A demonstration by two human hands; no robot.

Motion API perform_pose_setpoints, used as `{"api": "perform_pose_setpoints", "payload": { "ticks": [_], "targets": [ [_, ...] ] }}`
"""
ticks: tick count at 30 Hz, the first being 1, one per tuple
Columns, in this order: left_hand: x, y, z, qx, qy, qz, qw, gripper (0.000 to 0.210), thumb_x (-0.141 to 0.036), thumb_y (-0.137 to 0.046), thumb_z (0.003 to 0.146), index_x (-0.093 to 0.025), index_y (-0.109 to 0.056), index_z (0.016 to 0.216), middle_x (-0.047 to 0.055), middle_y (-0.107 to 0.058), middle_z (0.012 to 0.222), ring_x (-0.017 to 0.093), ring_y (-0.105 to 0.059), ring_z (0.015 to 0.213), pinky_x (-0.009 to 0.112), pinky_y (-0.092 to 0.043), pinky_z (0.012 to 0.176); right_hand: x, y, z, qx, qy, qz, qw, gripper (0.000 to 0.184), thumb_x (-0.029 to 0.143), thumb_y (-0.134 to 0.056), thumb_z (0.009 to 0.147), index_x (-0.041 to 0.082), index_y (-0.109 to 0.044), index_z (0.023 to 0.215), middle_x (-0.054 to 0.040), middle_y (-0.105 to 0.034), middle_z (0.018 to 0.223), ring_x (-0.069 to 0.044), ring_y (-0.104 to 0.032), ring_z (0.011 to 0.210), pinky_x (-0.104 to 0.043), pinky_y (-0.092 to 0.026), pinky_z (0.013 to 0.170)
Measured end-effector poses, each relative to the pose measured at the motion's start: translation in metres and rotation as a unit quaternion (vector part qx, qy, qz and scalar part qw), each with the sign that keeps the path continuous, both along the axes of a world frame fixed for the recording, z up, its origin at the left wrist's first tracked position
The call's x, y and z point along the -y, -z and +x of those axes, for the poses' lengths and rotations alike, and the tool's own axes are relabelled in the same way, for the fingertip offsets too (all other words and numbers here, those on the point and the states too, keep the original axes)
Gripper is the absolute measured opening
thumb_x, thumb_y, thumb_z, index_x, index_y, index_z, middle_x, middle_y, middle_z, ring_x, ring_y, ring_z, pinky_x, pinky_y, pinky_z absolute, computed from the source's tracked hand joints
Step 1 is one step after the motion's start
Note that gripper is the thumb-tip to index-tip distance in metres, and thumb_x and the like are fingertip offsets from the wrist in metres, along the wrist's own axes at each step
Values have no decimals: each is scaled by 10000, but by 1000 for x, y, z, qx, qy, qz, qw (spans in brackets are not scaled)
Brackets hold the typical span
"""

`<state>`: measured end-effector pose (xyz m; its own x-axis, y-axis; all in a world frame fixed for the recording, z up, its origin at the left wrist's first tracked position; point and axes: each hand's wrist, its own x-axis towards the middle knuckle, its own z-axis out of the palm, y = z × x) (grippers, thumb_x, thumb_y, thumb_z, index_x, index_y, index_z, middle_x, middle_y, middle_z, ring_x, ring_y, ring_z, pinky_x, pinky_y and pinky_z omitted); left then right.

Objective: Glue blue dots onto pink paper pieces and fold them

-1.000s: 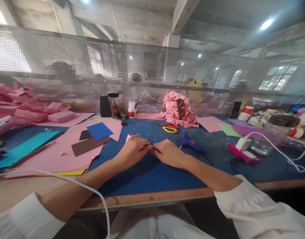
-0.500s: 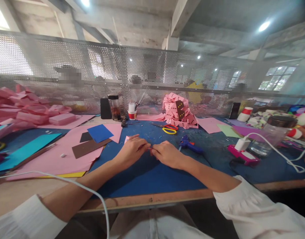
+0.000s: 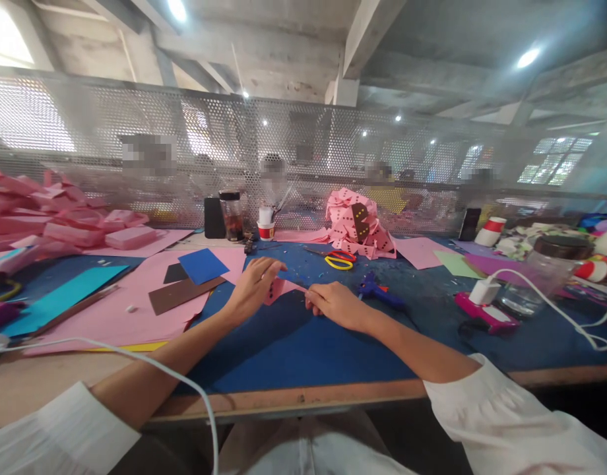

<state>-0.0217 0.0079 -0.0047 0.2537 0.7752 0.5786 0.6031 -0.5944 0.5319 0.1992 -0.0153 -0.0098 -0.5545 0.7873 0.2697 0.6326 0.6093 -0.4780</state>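
Observation:
Between my hands, above the blue table mat [image 3: 293,356], is a small pink paper piece with dark dots [image 3: 278,290]. My left hand [image 3: 254,287] is closed around its left part, the fingers bent over it. The pointed right end is pinched by my right hand [image 3: 336,305] between thumb and fingers. A blue glue gun [image 3: 380,291] lies just right of my right hand. Beyond the hands are scissors [image 3: 339,258] with red and yellow handles, and a heap of dotted pink folded paper [image 3: 350,221] bearing one brown piece with yellow dots.
Pink sheets [image 3: 185,323] with blue, brown and black cards lie left, near a turquoise sheet [image 3: 66,297]. Pink paper forms [image 3: 61,218] pile up far left. A white cable [image 3: 185,376] crosses my left forearm. Right are a pink power strip [image 3: 486,313] and a clear jar [image 3: 541,270].
My hands have moved slightly apart, and the dotted pink paper now shows between them. My left hand has risen a little; the right still pinches. The whole view has shifted slightly.

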Motion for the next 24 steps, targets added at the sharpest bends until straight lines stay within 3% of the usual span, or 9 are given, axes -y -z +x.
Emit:
{"api": "perform_pose_setpoints", "payload": {
  "ticks": [3, 11, 17, 24],
  "targets": [
    [-15, 5, -9, 56, -24, -49, 997, 409, -438, -344, 931, -201, -671, 997, 62, -661, 1129, 233, -543, 1115, 383, -355, 1014, -3, 3, 1, -1, 10, 13, 1000, 328, 308, -354, 993, 204, -640, 872, 27, -663, 699, -104, -619, 688, -220, -382, 687],
    [-34, 19, -21, 88, -35, -117, 989, 508, -526, -341, 900, -169, -680, 1024, 85, -709, 1003, 241, -638, 876, 343, -480, 736, -3, 6, -1, -23, 37, 79, 996, 171, 232, -454, 944, 221, -623, 969, -2, -692, 979, -124, -626, 861, -236, -397, 761],
    [-33, 19, -20, 120, -22, -133, 984, 494, -544, -377, 881, -168, -689, 950, 94, -706, 1047, 267, -616, 1002, 348, -459, 785, 2, 3, -6, -75, -9, 87, 993, 189, 308, -491, 936, 201, -647, 943, -9, -679, 896, -116, -599, 774, -224, -406, 734],
    [-33, 19, -19, 170, -8, -143, 975, 472, -546, -419, 858, -162, -690, 900, 109, -729, 978, 271, -636, 968, 372, -426, 866, 1, 9, -8, -59, -55, 95, 992, 185, 358, -582, 885, 203, -685, 887, 0, -664, 794, -110, -569, 691, -226, -399, 691]
  ]
}}
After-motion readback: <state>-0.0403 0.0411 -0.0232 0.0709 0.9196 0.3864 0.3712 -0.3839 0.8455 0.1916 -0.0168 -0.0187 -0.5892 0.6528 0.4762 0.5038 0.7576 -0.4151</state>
